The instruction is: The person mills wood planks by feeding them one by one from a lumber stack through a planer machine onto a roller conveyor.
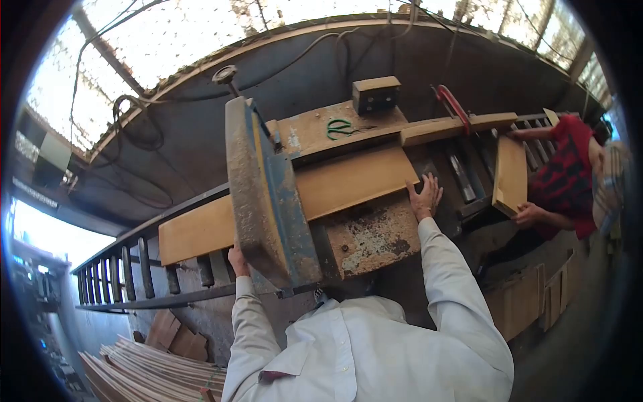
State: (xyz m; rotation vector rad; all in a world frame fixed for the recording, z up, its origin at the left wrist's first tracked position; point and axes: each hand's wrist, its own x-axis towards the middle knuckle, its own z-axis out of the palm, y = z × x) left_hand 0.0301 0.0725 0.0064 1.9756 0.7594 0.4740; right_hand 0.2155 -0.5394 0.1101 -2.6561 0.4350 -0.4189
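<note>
A long flat wooden board (358, 179) passes under the upright arm of a blue, sawdust-covered machine (271, 194) that looks like a bandsaw. The board's other part shows left of that arm, above the rollers. My right hand (425, 199) is at the board's right end, fingers spread and thumb at the near corner. At the board's near edge on the left is my left hand (238, 260), partly behind the machine arm, so its fingers are mostly hidden. Along the board's far edge runs a wooden fence (429, 130), with a red clamp (453, 107) on its right part.
Green-handled scissors (340, 127) and a dark block with a wooden top (376, 94) rest behind the fence. A roller stand (127, 271) extends left. At right, a co-worker in red and black holds another board (510, 173). Wood strips (154, 365) lie lower left.
</note>
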